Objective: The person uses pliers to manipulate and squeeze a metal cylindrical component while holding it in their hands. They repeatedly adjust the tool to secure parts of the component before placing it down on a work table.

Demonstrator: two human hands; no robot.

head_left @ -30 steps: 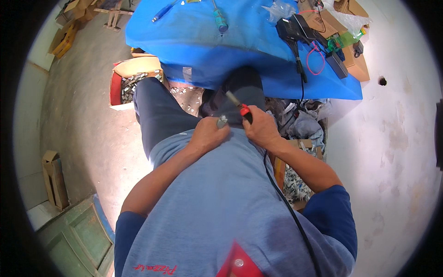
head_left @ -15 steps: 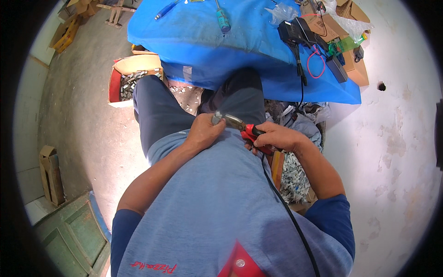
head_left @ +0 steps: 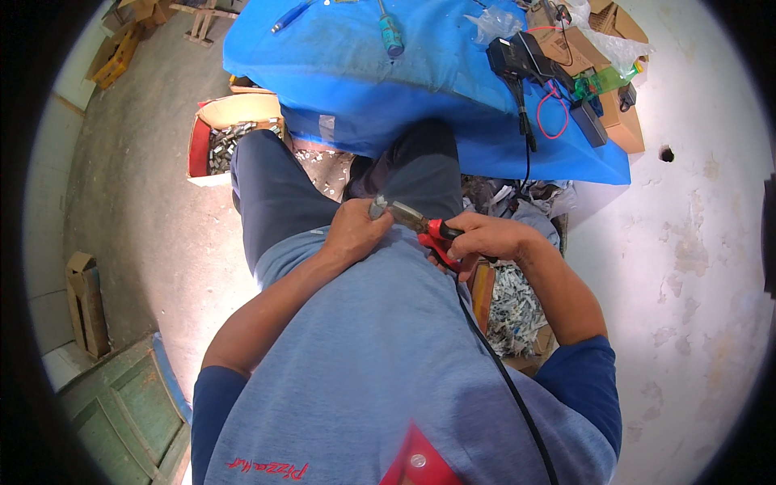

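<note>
My left hand is closed around a small silvery metal piece, whose end sticks up past the thumb and forefinger. In my right hand is a pair of pliers with red and black handles. Its metal jaws point left, close beside the metal piece; whether they touch it I cannot tell. Both hands are held over my lap, in front of the grey-blue shirt. Some right-hand fingers curl beneath the lower red handle.
A blue-covered table stands ahead, bearing a screwdriver, black power adapters and a green bottle. An open carton of small metal parts is by my left knee. A black cable crosses my right side. Shredded material lies at right.
The pliers' handles look spread wider, with my right fingers lower. The jaws have shifted slightly left, and the metal piece is tilted a little more upright in my left hand.
</note>
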